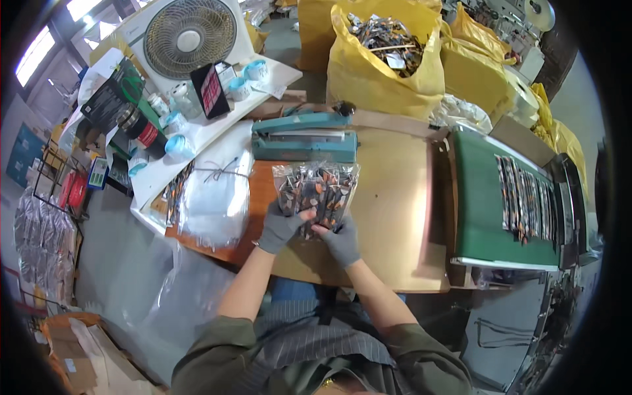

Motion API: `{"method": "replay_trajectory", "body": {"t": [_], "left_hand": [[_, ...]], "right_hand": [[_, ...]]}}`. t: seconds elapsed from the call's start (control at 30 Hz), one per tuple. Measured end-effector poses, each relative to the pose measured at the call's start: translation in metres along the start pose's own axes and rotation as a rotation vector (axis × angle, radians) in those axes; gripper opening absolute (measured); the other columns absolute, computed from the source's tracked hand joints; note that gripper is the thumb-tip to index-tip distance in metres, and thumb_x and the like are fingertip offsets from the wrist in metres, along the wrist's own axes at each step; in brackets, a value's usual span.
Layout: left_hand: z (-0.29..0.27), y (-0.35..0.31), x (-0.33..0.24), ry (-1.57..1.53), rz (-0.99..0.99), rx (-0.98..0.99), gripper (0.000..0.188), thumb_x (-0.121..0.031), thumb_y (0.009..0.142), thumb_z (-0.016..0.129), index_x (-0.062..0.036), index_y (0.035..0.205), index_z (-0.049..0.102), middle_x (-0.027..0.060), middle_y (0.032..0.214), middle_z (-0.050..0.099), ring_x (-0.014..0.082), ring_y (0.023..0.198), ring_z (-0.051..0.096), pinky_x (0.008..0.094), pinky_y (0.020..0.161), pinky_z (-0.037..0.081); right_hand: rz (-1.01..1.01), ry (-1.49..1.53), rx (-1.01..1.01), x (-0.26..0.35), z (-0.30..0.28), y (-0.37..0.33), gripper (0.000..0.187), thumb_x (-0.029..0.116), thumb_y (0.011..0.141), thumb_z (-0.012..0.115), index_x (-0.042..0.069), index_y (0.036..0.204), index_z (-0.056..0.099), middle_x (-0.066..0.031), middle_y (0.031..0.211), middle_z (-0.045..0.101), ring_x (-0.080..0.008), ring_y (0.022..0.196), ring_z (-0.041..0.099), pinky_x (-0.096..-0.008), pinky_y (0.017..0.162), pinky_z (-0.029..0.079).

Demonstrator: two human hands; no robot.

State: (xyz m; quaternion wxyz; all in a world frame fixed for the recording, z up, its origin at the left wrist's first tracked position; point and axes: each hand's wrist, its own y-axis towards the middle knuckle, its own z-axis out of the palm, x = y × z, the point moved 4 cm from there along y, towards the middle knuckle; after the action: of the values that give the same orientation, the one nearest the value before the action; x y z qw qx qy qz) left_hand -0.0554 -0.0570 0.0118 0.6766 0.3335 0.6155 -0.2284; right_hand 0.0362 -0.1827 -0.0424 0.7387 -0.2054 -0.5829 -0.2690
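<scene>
Between my two gloved hands is a clear plastic bag [322, 191] filled with small dark sachets marked in orange and white. My left hand [280, 227], in a grey fingerless glove, grips the bag's lower left side with the thumb across its front. On the lower right side, my right hand [340, 238] holds it in a matching glove. The bag's upper edge reaches toward a teal bar sealer [306, 141], which stands just beyond it on the table. To the left lies a stack of flat clear bags [216, 197] with a dark tie across it.
A green conveyor belt [480, 197] at the right carries rows of sachet strips [526, 197]. Behind the table stands a yellow sack [385, 85] full of sachets. A white side table [217, 128] at left holds a fan [189, 41], a phone [210, 92] and several small tubs.
</scene>
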Motion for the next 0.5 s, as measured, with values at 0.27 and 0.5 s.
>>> {"method": "replay_trajectory", "body": {"t": [0.27,0.5], "left_hand": [[-0.029,-0.075,0.092,0.101,-0.167,-0.099,0.042,-0.026,0.068,0.081,-0.0024,0.099,0.064,0.0081,0.092,0.068,0.0149,0.084,0.064,0.0292,0.074,0.051],[-0.034,-0.085,0.091,0.103,-0.196,-0.117,0.051,-0.031,0.064,0.083,-0.0024,0.102,0.064,0.0079,0.094,0.068,0.0151,0.086,0.064,0.0305,0.076,0.051]], "right_hand": [[-0.158,-0.15,-0.015,-0.038,0.003,-0.032,0.037,0.01,0.078,0.07,0.0,0.11,0.055,-0.0048,0.095,0.065,-0.0132,0.086,0.06,-0.0291,0.079,0.048],[-0.099,-0.113,0.029,0.018,0.007,-0.041,0.042,0.019,0.078,0.071,0.0,0.112,0.055,-0.0057,0.1,0.063,-0.014,0.091,0.058,-0.0283,0.082,0.046]]}}
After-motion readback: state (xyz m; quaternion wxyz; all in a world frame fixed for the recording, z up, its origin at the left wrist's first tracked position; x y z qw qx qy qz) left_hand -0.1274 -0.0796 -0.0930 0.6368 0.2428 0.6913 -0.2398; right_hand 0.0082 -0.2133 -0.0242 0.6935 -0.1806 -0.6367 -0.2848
